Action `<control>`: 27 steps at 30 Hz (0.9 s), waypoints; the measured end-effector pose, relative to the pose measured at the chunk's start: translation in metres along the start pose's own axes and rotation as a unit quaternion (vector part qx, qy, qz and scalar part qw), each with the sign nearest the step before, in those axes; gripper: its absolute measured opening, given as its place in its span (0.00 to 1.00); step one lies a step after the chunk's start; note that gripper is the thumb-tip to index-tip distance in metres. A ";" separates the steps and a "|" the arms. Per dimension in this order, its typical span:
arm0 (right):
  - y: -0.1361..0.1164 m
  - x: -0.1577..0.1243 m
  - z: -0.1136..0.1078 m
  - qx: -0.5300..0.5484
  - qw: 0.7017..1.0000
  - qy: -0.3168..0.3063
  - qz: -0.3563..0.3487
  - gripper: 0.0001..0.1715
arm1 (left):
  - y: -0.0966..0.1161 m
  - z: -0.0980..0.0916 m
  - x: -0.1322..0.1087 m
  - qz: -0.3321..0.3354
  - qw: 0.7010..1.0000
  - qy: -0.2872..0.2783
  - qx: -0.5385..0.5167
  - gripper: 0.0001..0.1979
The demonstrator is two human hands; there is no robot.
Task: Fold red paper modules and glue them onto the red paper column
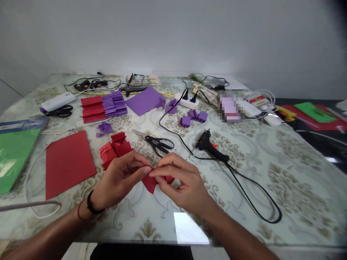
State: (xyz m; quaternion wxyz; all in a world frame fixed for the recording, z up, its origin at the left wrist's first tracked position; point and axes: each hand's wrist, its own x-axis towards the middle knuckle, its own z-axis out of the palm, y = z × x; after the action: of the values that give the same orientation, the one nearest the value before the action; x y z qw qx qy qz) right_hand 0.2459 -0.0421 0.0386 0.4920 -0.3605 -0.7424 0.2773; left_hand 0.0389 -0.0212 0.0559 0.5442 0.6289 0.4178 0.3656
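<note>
Both hands meet near the table's front middle, pinching one small piece of red paper between fingertips. My left hand grips it with thumb and index finger from the left. From the right, my right hand closes its fingertips on the same piece and hides part of it. Folded red paper pieces lie just beyond my left hand. Black-handled scissors rest partly opened behind the hands. A black hot glue gun lies to the right of my right hand, its cord looping toward me.
A red paper stack and green paper lie left. Behind are pleated red and purple strips, a purple sheet, small purple folded pieces and a white power strip. A second pair of scissors sits back left.
</note>
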 end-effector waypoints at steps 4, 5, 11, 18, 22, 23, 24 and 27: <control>0.000 0.001 -0.001 0.030 0.999 0.005 0.038 0.15 | -0.005 0.000 -0.002 0.021 0.999 0.015 0.023 0.06; 0.000 0.002 -0.001 0.033 0.998 0.005 0.055 0.14 | -0.006 0.000 -0.003 0.030 0.999 0.019 0.032 0.06; 0.002 0.002 0.000 0.024 0.994 0.017 0.103 0.03 | -0.012 0.000 -0.006 0.073 0.993 0.039 0.083 0.04; 0.002 0.002 0.001 0.026 0.992 0.024 0.124 0.04 | -0.006 0.000 -0.001 0.020 0.995 0.018 0.092 0.06; 0.000 0.003 0.001 0.038 0.987 0.001 0.155 0.07 | -0.006 0.000 -0.002 0.016 0.995 0.017 0.095 0.06; 0.000 0.004 0.001 0.045 0.986 -0.002 0.160 0.07 | -0.006 0.001 -0.003 0.019 0.995 0.013 0.094 0.07; 0.000 0.004 0.001 0.052 0.985 -0.005 0.165 0.07 | -0.006 0.001 -0.004 0.020 0.995 0.009 0.093 0.07; 0.001 0.004 0.002 0.072 0.980 -0.009 0.184 0.07 | -0.006 0.001 -0.003 0.011 0.997 0.008 0.081 0.08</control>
State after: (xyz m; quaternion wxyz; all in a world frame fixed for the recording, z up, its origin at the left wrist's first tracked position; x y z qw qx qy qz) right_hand 0.2436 -0.0386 0.0396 0.4504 -0.4516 -0.6459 0.4194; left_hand 0.0383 -0.0239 0.0493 0.4842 0.6728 0.4429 0.3416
